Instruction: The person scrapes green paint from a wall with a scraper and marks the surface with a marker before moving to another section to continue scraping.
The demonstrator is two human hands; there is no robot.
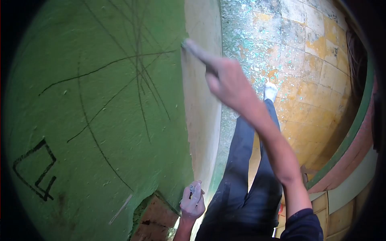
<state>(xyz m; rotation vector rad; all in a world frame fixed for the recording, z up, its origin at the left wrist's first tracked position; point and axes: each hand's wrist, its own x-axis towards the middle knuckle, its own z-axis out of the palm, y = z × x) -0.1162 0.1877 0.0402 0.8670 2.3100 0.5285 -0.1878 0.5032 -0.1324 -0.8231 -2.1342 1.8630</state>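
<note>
A green wall with dark scrawled lines fills the left side. Along its right edge runs a pale strip where the green coat is absent. Over this strip my right hand is stretched out, blurred by motion; a long greyish shape, a dusty finger or slim tool, reaches from it to the green paint's edge. Whether the hand holds anything is unclear. Low down, my left hand, dusty with whitish powder, is closed with bent fingers beside the wall's lower edge. A small greyish thing shows between its fingers, too unclear to name.
Paint flakes lie scattered over the tiled floor. My legs and a white-covered foot are below. Broken plaster exposes brick at the bottom. A curved green edge stands at the right.
</note>
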